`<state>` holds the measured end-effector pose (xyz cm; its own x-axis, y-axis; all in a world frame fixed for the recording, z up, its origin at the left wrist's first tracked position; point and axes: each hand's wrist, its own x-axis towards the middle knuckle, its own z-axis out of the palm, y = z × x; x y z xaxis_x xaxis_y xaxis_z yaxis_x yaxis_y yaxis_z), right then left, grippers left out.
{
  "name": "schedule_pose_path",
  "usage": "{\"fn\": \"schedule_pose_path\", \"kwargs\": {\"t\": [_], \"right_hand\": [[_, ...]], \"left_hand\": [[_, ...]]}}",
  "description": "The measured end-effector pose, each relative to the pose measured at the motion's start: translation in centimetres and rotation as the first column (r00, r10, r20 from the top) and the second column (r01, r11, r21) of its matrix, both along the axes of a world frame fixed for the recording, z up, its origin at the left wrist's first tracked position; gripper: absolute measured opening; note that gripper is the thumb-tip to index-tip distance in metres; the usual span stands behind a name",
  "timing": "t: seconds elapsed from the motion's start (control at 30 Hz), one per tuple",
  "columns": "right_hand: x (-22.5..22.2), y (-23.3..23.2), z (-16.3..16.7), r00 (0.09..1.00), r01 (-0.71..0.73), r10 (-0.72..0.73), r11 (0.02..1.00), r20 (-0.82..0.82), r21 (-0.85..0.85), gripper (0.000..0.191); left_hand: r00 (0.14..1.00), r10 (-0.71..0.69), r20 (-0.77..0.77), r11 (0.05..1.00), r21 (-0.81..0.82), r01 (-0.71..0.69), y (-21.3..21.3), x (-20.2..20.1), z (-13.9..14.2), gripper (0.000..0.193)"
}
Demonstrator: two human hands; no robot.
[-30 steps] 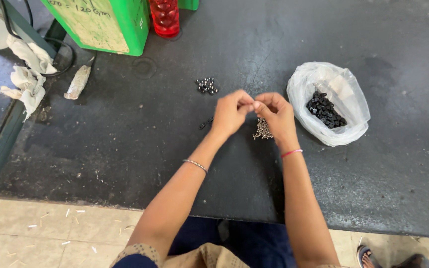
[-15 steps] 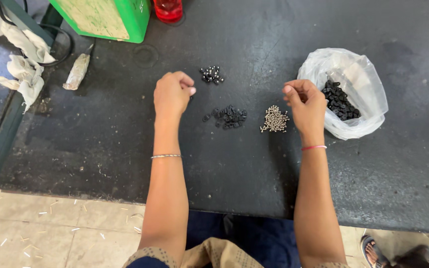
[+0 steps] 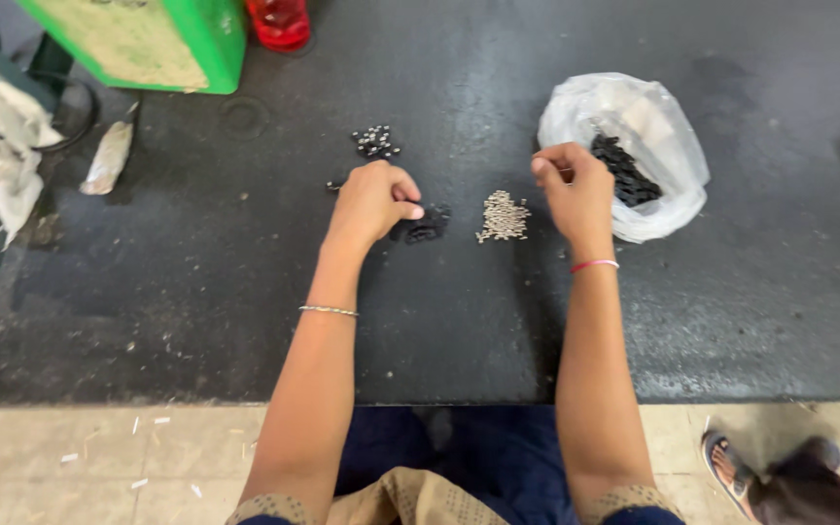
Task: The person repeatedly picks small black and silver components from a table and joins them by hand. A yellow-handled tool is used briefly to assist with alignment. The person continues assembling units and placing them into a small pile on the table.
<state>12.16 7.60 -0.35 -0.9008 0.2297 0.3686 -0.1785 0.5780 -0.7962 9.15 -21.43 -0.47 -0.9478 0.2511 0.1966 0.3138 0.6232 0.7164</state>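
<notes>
My left hand (image 3: 373,199) rests on the dark tabletop (image 3: 245,292) with its fingers curled shut, the fingertips touching a small pile of black parts (image 3: 424,229). My right hand (image 3: 576,194) hovers with its fingers pinched together, between a pile of small silver parts (image 3: 503,216) and a clear plastic bag (image 3: 663,136). The bag holds more black parts (image 3: 624,170). Beyond my left hand lies a little heap of mixed dark and silver pieces (image 3: 374,142). I see nothing held in either hand; anything tiny inside the fingers is hidden.
A green box (image 3: 148,44) and a red container (image 3: 279,21) stand at the table's far left. White rags (image 3: 2,165) and a crumpled scrap (image 3: 109,156) lie at the left edge. A sandalled foot (image 3: 731,467) shows on the tiled floor, lower right.
My left hand has come back from the far mixed heap to the black pile. My right hand stays near the bag's edge, fingers still pinched.
</notes>
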Motion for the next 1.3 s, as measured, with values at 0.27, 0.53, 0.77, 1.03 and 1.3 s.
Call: {"fn": "schedule_pose_path", "kwargs": {"t": [0.27, 0.53, 0.77, 1.03, 1.3], "right_hand": [[1.2, 0.5, -1.3, 0.985, -0.061, 0.020, 0.971, 0.174, 0.232, 0.019], [1.5, -0.2, -0.6, 0.974, -0.132, 0.069, 0.947, 0.214, 0.293, 0.021], [2.0, -0.8, 0.1, 0.970, -0.170, 0.098, 0.930, 0.224, 0.326, 0.015], [3.2, -1.1, 1.9, 0.938, -0.287, 0.194, 0.898, 0.286, 0.334, 0.022], [4.2, -1.5, 1.9, 0.937, -0.344, 0.326, 0.804, 0.125, 0.484, 0.017]], "left_hand": [[0.991, 0.004, 0.137, 0.928, 0.369, -0.055, -0.3, 0.0, -1.2, 0.020], [0.967, -0.141, 0.210, 0.715, 0.698, -0.047, 4.1, 0.7, -1.7, 0.020], [0.947, -0.196, 0.254, 0.679, 0.732, -0.056, 5.2, 1.6, -2.0, 0.019], [0.955, -0.160, 0.249, 0.704, 0.707, -0.066, 4.9, 2.7, -1.9, 0.019], [0.946, -0.193, 0.261, 0.697, 0.715, -0.055, 5.2, 2.8, -2.8, 0.019]]}}
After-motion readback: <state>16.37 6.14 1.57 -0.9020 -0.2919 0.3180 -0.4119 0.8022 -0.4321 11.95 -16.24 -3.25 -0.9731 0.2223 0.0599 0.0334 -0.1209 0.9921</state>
